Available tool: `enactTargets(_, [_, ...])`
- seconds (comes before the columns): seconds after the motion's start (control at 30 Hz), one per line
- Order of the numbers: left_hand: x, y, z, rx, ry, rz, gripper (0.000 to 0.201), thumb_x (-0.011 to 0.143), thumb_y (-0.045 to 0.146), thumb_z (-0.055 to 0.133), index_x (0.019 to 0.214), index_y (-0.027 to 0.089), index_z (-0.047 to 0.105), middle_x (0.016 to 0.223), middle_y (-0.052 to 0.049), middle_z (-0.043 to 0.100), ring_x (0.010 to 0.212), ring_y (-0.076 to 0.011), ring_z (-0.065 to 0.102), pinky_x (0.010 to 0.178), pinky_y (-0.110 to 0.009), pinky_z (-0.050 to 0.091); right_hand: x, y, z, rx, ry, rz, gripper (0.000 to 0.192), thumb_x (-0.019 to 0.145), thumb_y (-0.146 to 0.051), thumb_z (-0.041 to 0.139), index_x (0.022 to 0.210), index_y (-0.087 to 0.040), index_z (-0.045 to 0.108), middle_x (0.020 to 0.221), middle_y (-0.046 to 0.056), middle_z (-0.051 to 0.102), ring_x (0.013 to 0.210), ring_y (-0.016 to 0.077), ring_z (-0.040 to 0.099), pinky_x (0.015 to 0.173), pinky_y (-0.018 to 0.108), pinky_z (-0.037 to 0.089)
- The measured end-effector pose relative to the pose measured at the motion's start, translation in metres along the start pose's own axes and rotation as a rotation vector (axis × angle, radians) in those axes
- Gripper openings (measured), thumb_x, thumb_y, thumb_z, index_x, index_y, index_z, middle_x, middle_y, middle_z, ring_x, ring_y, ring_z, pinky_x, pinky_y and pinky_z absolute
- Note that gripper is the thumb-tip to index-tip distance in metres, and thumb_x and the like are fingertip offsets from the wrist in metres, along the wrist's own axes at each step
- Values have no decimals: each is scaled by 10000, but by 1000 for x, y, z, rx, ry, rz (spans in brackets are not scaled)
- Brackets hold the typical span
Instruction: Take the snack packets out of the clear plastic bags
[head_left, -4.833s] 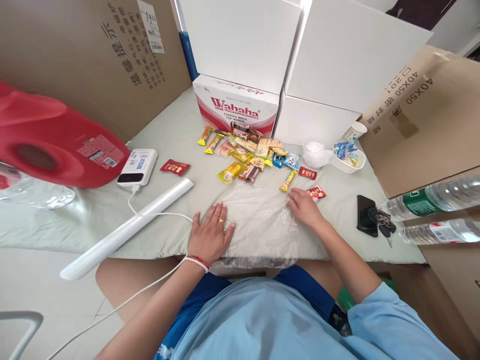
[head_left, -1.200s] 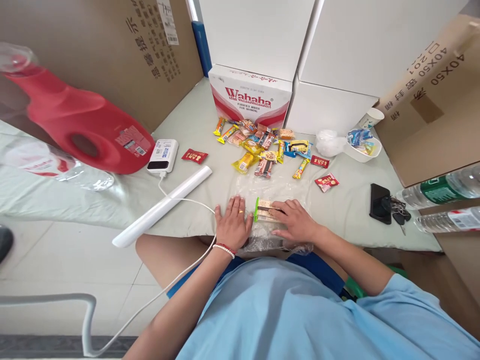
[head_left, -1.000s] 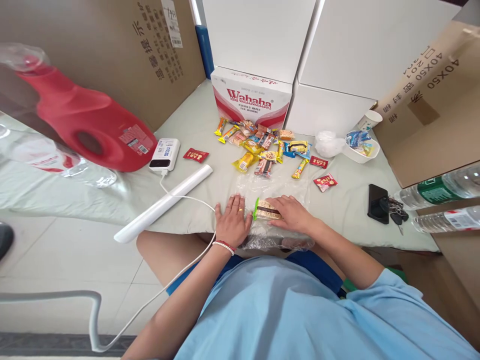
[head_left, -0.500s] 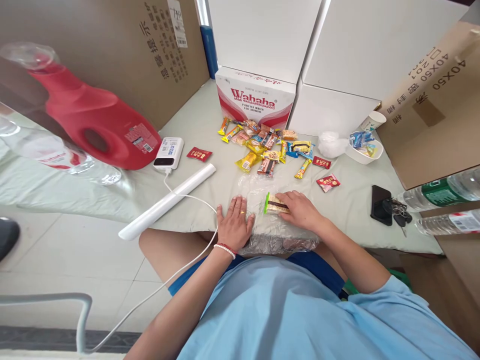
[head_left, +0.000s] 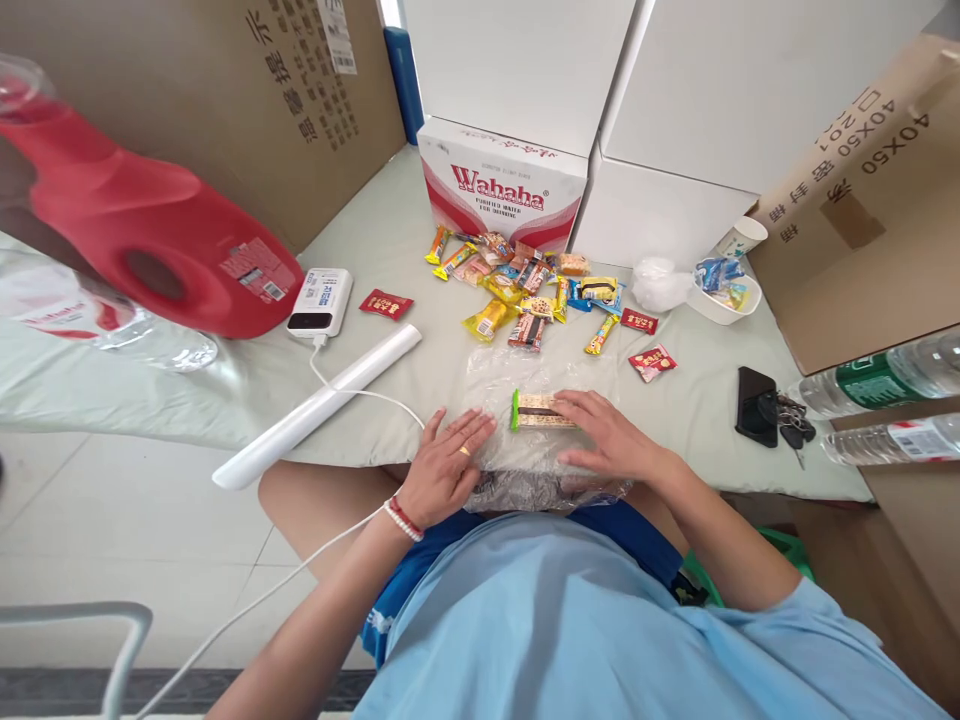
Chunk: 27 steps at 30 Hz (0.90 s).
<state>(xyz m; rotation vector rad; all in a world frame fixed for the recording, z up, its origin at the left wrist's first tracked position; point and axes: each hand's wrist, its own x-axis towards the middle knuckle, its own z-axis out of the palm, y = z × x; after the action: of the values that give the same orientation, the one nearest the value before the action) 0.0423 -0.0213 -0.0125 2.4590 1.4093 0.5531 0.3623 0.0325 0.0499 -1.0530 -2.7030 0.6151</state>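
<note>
A wrapped snack bar with a green end and a dark band lies crosswise in front of me on a clear plastic bag. My right hand is at its right end, thumb and fingers apart, with the fingertips over or touching the wrapper. My left hand rests at the bag's left edge, its fingers stretched out and holding nothing. Beyond the bag lies a pile of small wrapped snacks, mostly yellow, brown and blue. The bag's near part hangs crumpled over the table edge at my lap.
A white tube and a power bank with a cable lie left, near a large red jug. A Wahaha box stands behind the snacks. At right are a white bowl, a phone, keys and water bottles.
My right hand has loosened from the snack bar and shifted to its right end, uncovering more of it. My left hand has turned, its fingers now pointing further right. The view has shifted slightly.
</note>
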Motion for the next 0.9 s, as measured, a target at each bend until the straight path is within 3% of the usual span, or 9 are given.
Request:
enactTargets(0.1, [-16, -14, -12, -47, -141, 134, 853, 740, 122, 467, 1585, 208, 389, 1601, -98, 491, 1545, -255, 359, 1299, -562, 125, -42, -13, 5, 35, -63, -71, 954, 831, -637, 758, 1591, -218, 362, 1621, 192, 383, 1493, 333, 359, 1211, 543, 350])
enactTargets(0.13, [-20, -18, -14, -36, -172, 148, 867, 722, 107, 475, 1579, 206, 397, 1629, -103, 449, 1556, -259, 336, 1298, -569, 121, -55, -16, 12, 8, -75, -72, 944, 832, -598, 777, 1592, -221, 364, 1627, 190, 379, 1503, 346, 342, 1218, 573, 333])
enactTargets(0.2, [-25, -23, -14, -5, -209, 152, 780, 766, 85, 475, 1532, 231, 471, 1651, -101, 412, 1556, -260, 338, 1293, -580, 125, -76, -17, 31, -71, -34, -32, 694, 925, -411, 717, 1540, -231, 450, 1593, 180, 437, 1482, 348, 374, 1203, 621, 333])
enactTargets(0.3, [-22, -27, -12, -34, -190, 96, 435, 934, 167, 451, 1295, 269, 671, 1547, -82, 559, 1481, -248, 461, 1275, -570, 199, -90, -9, 50, -66, 127, 48, 327, 996, -183, 523, 1295, -232, 646, 1339, 151, 651, 1257, 296, 578, 1058, 554, 490])
enactTargets(0.43, [0, -30, -15, -253, -83, -29, 294, 1013, 344, 442, 1058, 261, 720, 1239, -60, 760, 1358, -221, 582, 1227, -492, 340, -79, 7, 30, 169, 260, 156, 211, 1021, -251, 481, 1085, -238, 681, 976, 86, 727, 910, 231, 662, 818, 405, 557])
enactTargets(0.57, [39, -37, -17, -421, 39, -259, 321, 957, 476, 500, 988, 227, 701, 1184, -87, 753, 1161, -230, 681, 1058, -393, 508, -51, 30, -5, 387, 337, 364, 213, 985, -394, 563, 997, -228, 696, 932, 51, 734, 849, 203, 681, 782, 341, 538])
enactTargets(0.7, [81, -43, -9, -323, 64, -529, 316, 894, 491, 521, 886, 218, 681, 991, -80, 760, 974, -251, 688, 951, -399, 539, -23, 62, -7, 511, 332, 593, 298, 911, -488, 614, 912, -198, 682, 817, 23, 719, 716, 177, 639, 665, 286, 493])
enactTargets(0.8, [101, -44, -2, -147, 65, -581, 228, 856, 406, 557, 860, 213, 679, 935, -96, 727, 1004, -288, 646, 958, -431, 518, -12, 79, -1, 327, 189, 738, 206, 907, -377, 593, 872, -193, 677, 763, 16, 692, 676, 173, 612, 616, 269, 446])
enactTargets(0.9, [105, -44, -2, 6, 200, -585, 266, 820, 351, 607, 997, 171, 693, 1072, -153, 672, 1107, -343, 581, 1026, -504, 472, -4, 83, -6, -40, 169, 764, 166, 902, -275, 609, 1014, -202, 708, 965, 76, 707, 838, 223, 652, 682, 300, 463])
